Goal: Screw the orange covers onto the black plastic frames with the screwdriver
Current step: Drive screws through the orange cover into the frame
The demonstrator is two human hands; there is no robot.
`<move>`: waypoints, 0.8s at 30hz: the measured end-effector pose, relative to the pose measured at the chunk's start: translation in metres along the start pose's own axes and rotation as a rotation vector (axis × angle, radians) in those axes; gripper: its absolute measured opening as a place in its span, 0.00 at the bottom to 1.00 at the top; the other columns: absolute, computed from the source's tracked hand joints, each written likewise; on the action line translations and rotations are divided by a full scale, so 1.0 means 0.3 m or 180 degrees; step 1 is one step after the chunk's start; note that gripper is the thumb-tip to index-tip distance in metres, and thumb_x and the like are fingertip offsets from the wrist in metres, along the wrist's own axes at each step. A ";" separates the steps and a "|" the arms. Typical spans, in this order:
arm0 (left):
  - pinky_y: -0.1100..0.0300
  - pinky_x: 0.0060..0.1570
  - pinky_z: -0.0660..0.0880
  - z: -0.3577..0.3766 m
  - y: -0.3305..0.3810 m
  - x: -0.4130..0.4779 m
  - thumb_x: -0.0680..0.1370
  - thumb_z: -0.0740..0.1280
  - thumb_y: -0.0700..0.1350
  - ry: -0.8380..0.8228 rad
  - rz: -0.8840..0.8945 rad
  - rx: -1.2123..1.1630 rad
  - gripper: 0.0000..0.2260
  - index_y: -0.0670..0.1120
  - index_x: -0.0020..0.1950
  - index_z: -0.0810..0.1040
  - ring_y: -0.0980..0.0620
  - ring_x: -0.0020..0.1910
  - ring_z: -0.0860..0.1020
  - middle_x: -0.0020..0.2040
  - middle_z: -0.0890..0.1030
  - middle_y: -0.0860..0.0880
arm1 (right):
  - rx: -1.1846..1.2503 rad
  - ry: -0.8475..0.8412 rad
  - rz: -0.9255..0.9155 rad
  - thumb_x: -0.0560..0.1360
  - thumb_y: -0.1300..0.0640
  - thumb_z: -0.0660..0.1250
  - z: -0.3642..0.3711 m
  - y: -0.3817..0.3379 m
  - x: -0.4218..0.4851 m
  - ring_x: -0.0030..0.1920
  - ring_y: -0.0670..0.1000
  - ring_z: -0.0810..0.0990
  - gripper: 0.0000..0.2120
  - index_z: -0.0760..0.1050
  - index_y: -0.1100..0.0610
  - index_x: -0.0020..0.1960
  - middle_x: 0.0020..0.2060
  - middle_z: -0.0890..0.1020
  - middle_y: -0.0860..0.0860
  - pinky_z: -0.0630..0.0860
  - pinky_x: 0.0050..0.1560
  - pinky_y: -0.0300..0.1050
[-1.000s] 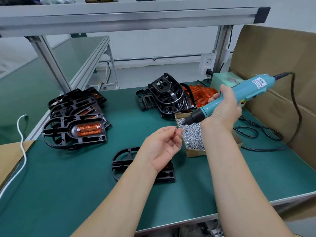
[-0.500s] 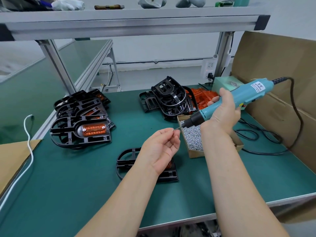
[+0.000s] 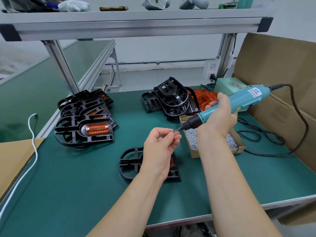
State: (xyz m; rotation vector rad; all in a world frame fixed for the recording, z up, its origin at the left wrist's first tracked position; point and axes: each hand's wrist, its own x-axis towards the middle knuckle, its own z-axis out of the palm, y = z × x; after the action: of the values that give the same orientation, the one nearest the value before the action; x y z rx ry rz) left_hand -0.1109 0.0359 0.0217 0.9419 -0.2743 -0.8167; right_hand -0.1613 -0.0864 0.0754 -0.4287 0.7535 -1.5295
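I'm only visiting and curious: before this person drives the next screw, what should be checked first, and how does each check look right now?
1. The right hand grips the screwdriver: ok.
2. The left hand pinches a screw at the bit tip: ok.
3. That screw sits straight on the bit: cannot tell, too small.
4. The black frame lies flat on the table: ok.
5. The orange cover is aligned in it: cannot tell, the left hand hides most.
6. The cable trails away from the frame: ok.
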 end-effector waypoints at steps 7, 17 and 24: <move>0.60 0.45 0.79 -0.054 0.024 -0.005 0.78 0.65 0.30 -0.0179 0.0409 0.1157 0.07 0.41 0.47 0.78 0.49 0.42 0.84 0.41 0.85 0.44 | -0.0102 0.0057 0.0205 0.72 0.61 0.73 -0.018 0.018 -0.005 0.27 0.46 0.76 0.12 0.76 0.57 0.54 0.26 0.77 0.47 0.76 0.33 0.39; 0.50 0.75 0.56 -0.227 0.164 0.055 0.67 0.70 0.69 -0.1277 0.0701 0.5652 0.35 0.59 0.71 0.71 0.49 0.75 0.60 0.73 0.69 0.53 | -0.0681 -0.0777 -0.0403 0.74 0.64 0.72 -0.026 0.053 -0.049 0.25 0.47 0.71 0.09 0.71 0.57 0.44 0.27 0.75 0.50 0.71 0.28 0.39; 0.41 0.75 0.44 -0.274 0.114 0.045 0.66 0.66 0.72 -0.1478 0.0756 0.5578 0.22 0.64 0.55 0.76 0.54 0.70 0.65 0.65 0.71 0.58 | -0.1361 -0.1488 -0.0877 0.71 0.57 0.74 -0.066 0.107 -0.117 0.26 0.49 0.73 0.08 0.75 0.52 0.41 0.28 0.76 0.50 0.71 0.31 0.43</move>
State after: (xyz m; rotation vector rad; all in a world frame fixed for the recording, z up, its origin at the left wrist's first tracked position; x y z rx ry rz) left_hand -0.0402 0.0873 -0.0004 2.2396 -1.6319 -0.4014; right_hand -0.1470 -0.0470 0.0453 -1.2055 0.6626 -1.4332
